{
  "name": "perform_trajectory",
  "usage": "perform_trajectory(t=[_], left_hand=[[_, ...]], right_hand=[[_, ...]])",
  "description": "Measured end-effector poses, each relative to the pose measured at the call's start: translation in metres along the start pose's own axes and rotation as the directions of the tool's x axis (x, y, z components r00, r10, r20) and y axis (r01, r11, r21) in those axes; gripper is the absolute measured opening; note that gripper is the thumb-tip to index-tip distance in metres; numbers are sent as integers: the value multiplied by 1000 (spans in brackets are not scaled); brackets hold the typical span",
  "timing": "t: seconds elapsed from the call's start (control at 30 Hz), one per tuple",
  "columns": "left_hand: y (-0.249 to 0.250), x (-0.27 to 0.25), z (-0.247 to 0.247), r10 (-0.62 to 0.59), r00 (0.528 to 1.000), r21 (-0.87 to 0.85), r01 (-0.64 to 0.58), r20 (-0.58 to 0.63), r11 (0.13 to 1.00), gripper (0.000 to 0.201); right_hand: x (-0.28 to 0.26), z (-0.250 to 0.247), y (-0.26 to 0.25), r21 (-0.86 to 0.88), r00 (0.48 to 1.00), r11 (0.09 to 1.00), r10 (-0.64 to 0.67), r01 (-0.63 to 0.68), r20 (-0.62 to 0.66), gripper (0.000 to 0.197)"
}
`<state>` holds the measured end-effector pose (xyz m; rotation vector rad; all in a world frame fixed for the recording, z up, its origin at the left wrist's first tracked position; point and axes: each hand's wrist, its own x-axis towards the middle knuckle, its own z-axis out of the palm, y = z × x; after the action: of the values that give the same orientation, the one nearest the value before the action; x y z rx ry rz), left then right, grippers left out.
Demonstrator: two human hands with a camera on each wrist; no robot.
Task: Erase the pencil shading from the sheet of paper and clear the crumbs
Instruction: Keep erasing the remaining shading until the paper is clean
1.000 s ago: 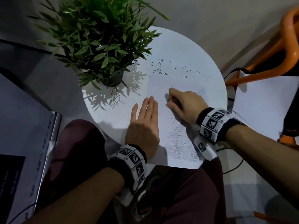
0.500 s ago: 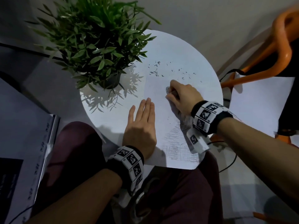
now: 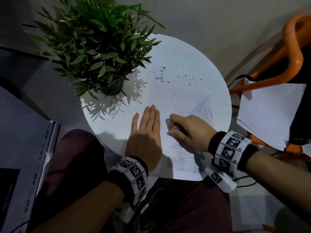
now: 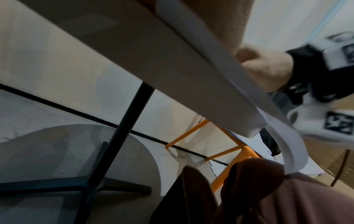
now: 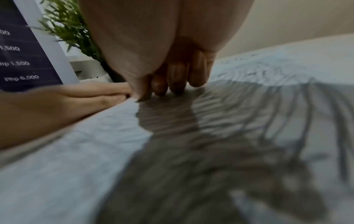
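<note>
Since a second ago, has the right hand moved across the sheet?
Yes. The right hand has come back along the sheet of paper toward the person, farther from the crumbs near the table's far side.

Right hand drawn back down the sheet

We see the right hand (image 3: 188,133), which a second ago pressed the eraser (image 3: 175,127) at the upper middle of the sheet of paper (image 3: 181,101), now nearer the table's near edge, level with the left fingers. A fan of pencil shading (image 3: 203,108) that the hand covered now lies bare beyond the knuckles, near the sheet's right edge. The hatched patch at the near edge is now partly under the wrist (the wrist view is too blurred to show the eraser tip).
</note>
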<state>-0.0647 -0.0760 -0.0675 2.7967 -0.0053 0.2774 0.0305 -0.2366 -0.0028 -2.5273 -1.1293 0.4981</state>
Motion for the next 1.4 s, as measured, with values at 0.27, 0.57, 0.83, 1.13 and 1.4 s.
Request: perform_trajectory(t=[0.27, 0.57, 0.83, 1.13, 1.4], left_hand=[[2, -2, 0, -2, 1000, 86, 2, 8, 996, 59], [2, 1, 0, -29, 998, 111, 23, 50, 994, 61], [5, 2, -3, -45, 997, 96, 39, 56, 995, 66], [5, 3, -5, -69, 994, 151, 56, 87, 987, 72], [3, 4, -2, -46, 997, 134, 37, 68, 990, 72]], right_hand=[[11, -16, 42, -124, 962, 971, 174, -203, -211, 21], [11, -15, 31, -120, 983, 980, 145, -158, -117, 20], [-15, -24, 16, 892, 894, 258, 359, -370, 267, 29], [28, -21, 31, 981, 789, 186, 594, 56, -158, 9], [1, -16, 10, 791, 886, 496, 448, -358, 121, 14]])
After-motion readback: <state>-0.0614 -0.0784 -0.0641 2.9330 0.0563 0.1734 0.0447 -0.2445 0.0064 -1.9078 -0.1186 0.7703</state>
